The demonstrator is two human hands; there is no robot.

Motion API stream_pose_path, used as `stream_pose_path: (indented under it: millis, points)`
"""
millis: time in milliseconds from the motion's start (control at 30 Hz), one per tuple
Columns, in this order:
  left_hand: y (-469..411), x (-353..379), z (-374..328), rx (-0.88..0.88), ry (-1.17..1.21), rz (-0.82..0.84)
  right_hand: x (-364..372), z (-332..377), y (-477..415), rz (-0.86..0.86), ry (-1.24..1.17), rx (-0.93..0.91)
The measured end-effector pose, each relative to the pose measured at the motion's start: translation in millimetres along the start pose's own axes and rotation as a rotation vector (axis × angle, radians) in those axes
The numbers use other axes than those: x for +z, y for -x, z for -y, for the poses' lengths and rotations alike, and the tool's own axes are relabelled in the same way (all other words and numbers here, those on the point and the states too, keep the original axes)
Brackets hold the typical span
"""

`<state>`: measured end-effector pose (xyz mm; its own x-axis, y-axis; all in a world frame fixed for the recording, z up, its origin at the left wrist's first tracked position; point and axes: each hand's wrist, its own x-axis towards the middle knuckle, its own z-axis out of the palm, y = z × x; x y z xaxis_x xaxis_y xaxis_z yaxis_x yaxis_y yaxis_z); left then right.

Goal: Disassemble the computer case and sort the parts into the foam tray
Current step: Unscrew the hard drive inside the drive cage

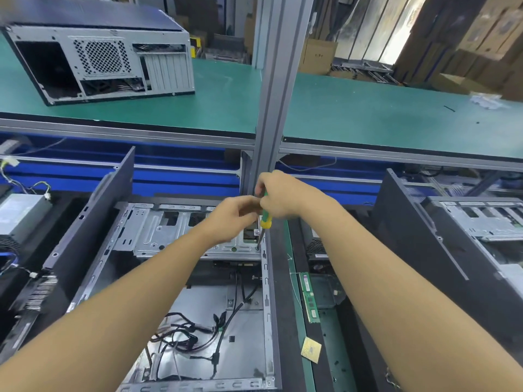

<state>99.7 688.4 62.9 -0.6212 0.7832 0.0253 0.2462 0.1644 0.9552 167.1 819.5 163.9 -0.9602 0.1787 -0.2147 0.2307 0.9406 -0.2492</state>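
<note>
Green matting covers the upper shelf, where a second case lies on its side. Below it, the open computer case lies directly under both hands. The right hand grips the top of a green-and-yellow screwdriver, which stands nearly upright with its tip at the right corner of the drive cage. The left hand curls just beside the handle; motion blur hides whether it grips.

Bright even indoor light, soft shadows, window glare upper right, wide-angle bending and blur at edges.
</note>
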Motion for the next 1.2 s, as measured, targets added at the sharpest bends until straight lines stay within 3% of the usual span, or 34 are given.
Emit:
stream_pose_path:
  millis: [133, 233, 367, 567, 667, 800, 900, 967, 1067, 1200]
  points:
    - [-0.9, 5.9, -3.2, -0.003, 0.021, 0.028, 8.1, 3.8, 3.5, 0.001, -0.03, -0.055]
    - [-4.3, 9.4, -0.1, -0.018, -0.117, -0.087, 12.0, 1.7, 5.2, -0.085, -0.088, 0.007]
    - [-5.9, 15.6, -4.9, 0.007, -0.27, -0.135, 18.1, 3.0, 4.7, -0.225, 0.113, 0.159]
    - [-1.0, 0.2, -5.8, -0.021, 0.003, 0.08, 11.4, 5.4, 1.3, -0.028, -0.089, 0.049]
    - [-2.0, -3.0, -4.7, -0.008, -0.07, 0.035, 7.2, 5.8, 0.6, 0.039, -0.106, 0.025]
    - [-10.7, 7.9, -5.2, 0.012, -0.305, -0.109, 17.3, 9.8, 2.7, -0.145, 0.029, 0.165]
    - [-11.0, 8.5, -6.6, 0.027, -0.316, -0.004, 25.6, 16.4, 4.5, -0.239, 0.097, 0.259]
    - [-7.8, 2.9, -2.6, 0.005, -0.188, 0.091, 25.7, 17.2, 2.4, -0.201, 0.041, 0.222]
    - [-5.5, -5.0, 6.2, -0.005, -0.02, 0.094, 16.2, 14.3, -0.3, -0.047, -0.067, 0.14]
    - [-6.7, -3.7, 2.5, 0.005, -0.231, 0.01, 15.4, 16.4, 3.2, -0.015, -0.128, 0.079]
